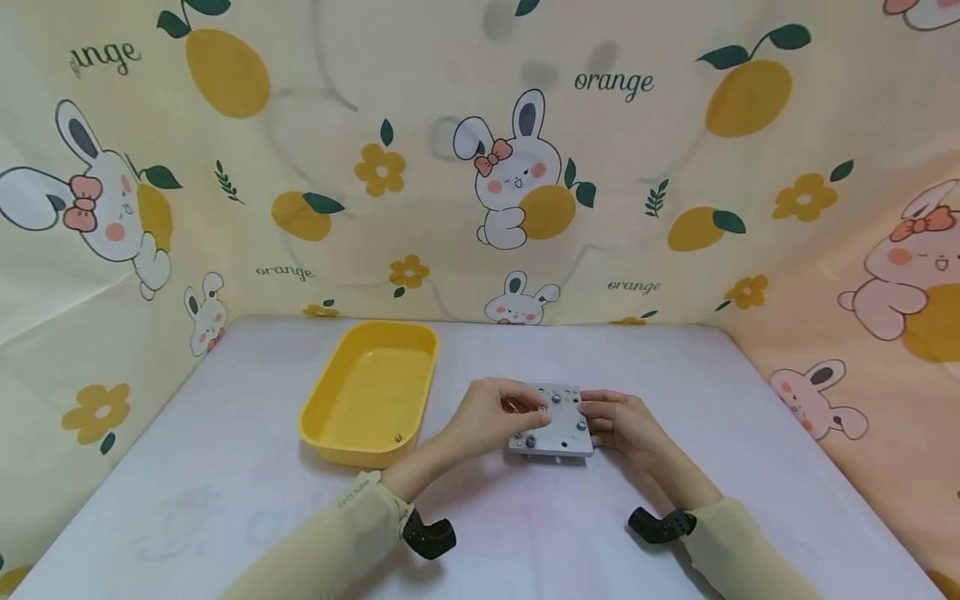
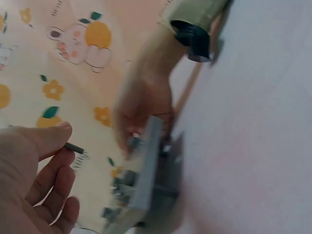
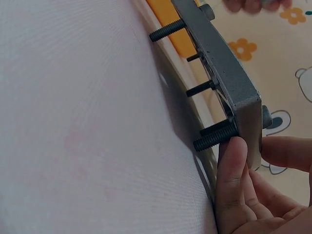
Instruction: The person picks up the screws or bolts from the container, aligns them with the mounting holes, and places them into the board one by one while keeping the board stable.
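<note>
A grey metal plate [image 1: 558, 433] with several bolts through its holes is at the middle of the table. Bolt heads show on its upper face, and threaded shanks [image 3: 168, 30] stick out below. My right hand [image 1: 626, 423] grips the plate's right edge, with fingers [image 3: 231, 168] on both faces. Above the plate's left part is my left hand [image 1: 486, 415]. Its thumb and forefinger pinch a small dark screw [image 2: 74, 147], which the left wrist view shows apart from the plate. In that view the plate [image 2: 146, 180] is partly blurred.
A yellow tray [image 1: 367, 392] stands left of the plate, with a small metal piece [image 1: 398, 437] near its front end. A white cloth [image 1: 525, 533] covers the table. Printed fabric walls [image 1: 420, 208] rise at the back and sides.
</note>
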A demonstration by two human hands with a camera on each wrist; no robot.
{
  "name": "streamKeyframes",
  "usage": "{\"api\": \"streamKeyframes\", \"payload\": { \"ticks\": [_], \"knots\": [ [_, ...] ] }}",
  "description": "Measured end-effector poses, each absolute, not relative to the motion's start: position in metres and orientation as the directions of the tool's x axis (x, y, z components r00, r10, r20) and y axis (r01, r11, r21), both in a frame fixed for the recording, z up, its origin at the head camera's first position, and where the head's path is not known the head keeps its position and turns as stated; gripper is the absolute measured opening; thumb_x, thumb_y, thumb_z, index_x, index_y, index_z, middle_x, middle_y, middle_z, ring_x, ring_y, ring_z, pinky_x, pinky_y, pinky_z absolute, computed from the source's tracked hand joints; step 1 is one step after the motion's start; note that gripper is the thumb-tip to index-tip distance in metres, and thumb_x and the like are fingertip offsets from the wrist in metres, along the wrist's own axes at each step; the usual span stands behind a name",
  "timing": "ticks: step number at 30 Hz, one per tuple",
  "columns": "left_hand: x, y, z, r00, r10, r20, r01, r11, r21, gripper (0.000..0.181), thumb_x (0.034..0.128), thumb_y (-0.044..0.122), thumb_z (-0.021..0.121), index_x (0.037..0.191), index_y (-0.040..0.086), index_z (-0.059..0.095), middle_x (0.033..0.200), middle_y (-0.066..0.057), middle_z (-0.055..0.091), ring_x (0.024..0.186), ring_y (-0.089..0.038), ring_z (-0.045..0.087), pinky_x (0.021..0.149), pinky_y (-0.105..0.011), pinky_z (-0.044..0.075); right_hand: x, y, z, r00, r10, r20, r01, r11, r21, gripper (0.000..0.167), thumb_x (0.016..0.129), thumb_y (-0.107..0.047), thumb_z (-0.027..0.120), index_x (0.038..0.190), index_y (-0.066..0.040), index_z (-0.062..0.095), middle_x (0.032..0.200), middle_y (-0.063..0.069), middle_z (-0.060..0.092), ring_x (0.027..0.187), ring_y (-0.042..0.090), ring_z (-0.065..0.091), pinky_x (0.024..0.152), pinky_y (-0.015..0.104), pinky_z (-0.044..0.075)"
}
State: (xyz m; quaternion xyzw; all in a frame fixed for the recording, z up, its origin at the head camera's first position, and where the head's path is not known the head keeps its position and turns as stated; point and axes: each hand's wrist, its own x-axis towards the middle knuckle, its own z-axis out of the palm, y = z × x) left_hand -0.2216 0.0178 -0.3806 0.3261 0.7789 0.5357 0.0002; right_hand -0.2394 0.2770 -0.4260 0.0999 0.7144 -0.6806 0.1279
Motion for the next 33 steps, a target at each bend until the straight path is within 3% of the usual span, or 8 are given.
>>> {"api": "streamKeyframes", "payload": {
  "ticks": [7, 19, 26, 33],
  "knots": [
    [-0.23, 0.043, -0.407, -0.766, 0.545, 0.342, 0.526, 0.224, 0.821, 0.013, 0.0844, 0.018, 0.08, 0.095, 0.01, 0.077, 0.078, 0.014, 0.067, 0.073, -0.005, 0.058, 0.066, -0.022, 0.05, -0.239, 0.276, -0.424, -0.952, -0.057, -0.301, 0.299, 0.046, -0.953, 0.053, 0.094, -0.016, 0.067, 0.14, 0.004, 0.048, 0.109, 0.011, 0.069, 0.082, 0.018, 0.066, 0.065, 0.029, 0.054],
    [-0.229, 0.054, -0.418, -0.763, 0.579, 0.289, 0.509, 0.261, 0.821, 0.012, 0.0842, 0.022, 0.08, 0.093, 0.014, 0.079, 0.078, 0.019, 0.068, 0.065, -0.005, 0.059, 0.056, -0.02, 0.046, -0.238, 0.277, -0.425, -0.955, -0.069, -0.29, 0.288, 0.032, -0.957, 0.052, 0.095, -0.014, 0.066, 0.139, 0.006, 0.048, 0.11, 0.011, 0.069, 0.081, 0.018, 0.067, 0.065, 0.029, 0.055],
    [-0.23, 0.054, -0.415, -0.784, 0.562, 0.262, 0.505, 0.333, 0.796, 0.016, 0.0845, 0.021, 0.08, 0.097, 0.011, 0.079, 0.077, 0.018, 0.068, 0.065, 0.0, 0.055, 0.055, -0.02, 0.044, -0.238, 0.276, -0.425, -0.954, -0.068, -0.291, 0.29, 0.024, -0.957, 0.051, 0.094, -0.012, 0.065, 0.138, 0.007, 0.048, 0.104, 0.009, 0.07, 0.078, 0.016, 0.067, 0.063, 0.029, 0.055],
    [-0.229, 0.054, -0.412, -0.733, 0.617, 0.286, 0.586, 0.361, 0.725, 0.018, 0.0819, 0.018, 0.082, 0.098, 0.01, 0.079, 0.083, 0.015, 0.07, 0.073, -0.001, 0.056, 0.064, -0.018, 0.044, -0.237, 0.277, -0.424, -0.954, -0.076, -0.289, 0.288, 0.032, -0.957, 0.051, 0.095, -0.014, 0.065, 0.138, 0.006, 0.048, 0.107, 0.011, 0.07, 0.081, 0.018, 0.067, 0.064, 0.029, 0.055]
  ]
}}
